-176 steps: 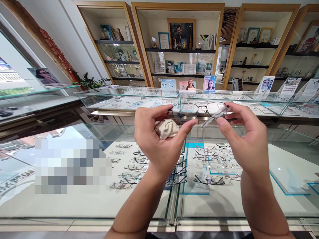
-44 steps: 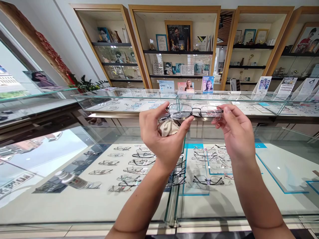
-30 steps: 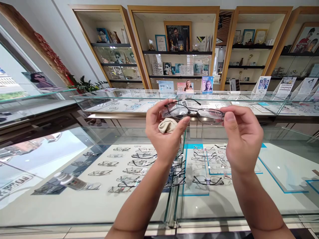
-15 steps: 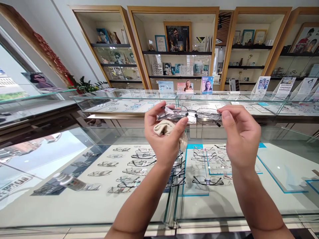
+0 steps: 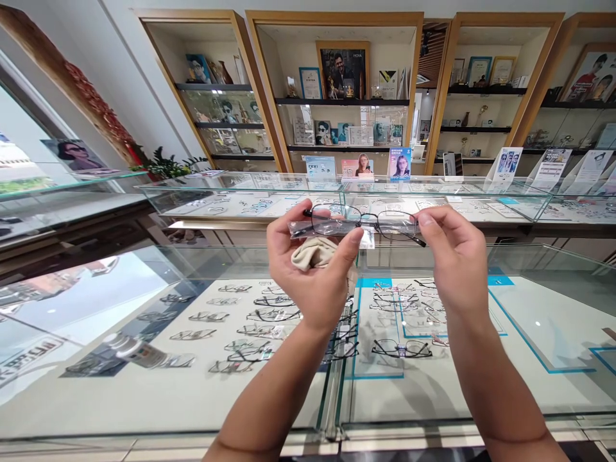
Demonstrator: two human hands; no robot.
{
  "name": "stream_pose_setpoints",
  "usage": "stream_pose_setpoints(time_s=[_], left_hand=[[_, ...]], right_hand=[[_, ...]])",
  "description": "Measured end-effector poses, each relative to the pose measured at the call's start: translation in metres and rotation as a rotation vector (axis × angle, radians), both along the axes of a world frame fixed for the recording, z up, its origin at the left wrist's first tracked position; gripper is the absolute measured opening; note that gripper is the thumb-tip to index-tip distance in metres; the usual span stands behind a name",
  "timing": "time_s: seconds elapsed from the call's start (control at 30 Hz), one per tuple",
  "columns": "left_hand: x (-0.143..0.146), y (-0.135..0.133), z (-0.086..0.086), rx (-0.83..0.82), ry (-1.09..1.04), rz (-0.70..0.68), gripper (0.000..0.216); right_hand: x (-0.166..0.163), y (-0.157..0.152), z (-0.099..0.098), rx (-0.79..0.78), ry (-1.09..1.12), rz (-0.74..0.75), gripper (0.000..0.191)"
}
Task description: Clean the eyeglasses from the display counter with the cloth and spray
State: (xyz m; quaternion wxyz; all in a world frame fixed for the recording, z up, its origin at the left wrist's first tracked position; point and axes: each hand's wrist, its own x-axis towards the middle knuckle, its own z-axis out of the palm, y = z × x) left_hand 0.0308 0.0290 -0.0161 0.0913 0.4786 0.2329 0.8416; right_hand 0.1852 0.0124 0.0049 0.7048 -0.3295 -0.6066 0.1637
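I hold a pair of thin dark-framed glasses (image 5: 370, 222) up in front of me with both hands. My left hand (image 5: 310, 276) pinches the left lens end between thumb and fingers, and a beige cleaning cloth (image 5: 310, 252) is bunched in its palm. My right hand (image 5: 455, 260) pinches the right end of the frame at the hinge. The temples look folded behind the lenses, and a clear plastic sleeve covers part of the left temple.
Below my hands is a glass display counter (image 5: 192, 398) with several rows of spectacle frames (image 5: 269, 314) inside. A second glass counter (image 5: 240, 192) stands behind it. Wooden wall shelves (image 5: 344, 102) hold pictures, certificates and leaflets.
Since 5.9 s ago the temples have been folded in. Over the last second the glasses turned level and both hands drifted slightly left and down.
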Motion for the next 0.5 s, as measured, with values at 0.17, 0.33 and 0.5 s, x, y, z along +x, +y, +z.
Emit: stream_pose_setpoints(time_s=[0.17, 0.33, 0.5], left_hand=[[-0.013, 0.003, 0.007, -0.34, -0.037, -0.464, 0.052], [-0.019, 0.006, 0.011, -0.708, -0.056, -1.028, 0.048], [-0.009, 0.006, 0.009, -0.802, -0.042, -1.181, 0.038]], right_hand=[[0.007, 0.004, -0.001, 0.142, 0.031, 0.144, 0.035], [0.01, 0.005, 0.0, 0.219, -0.305, 0.138, 0.039], [0.006, 0.005, 0.001, 0.262, -0.376, 0.103, 0.03]])
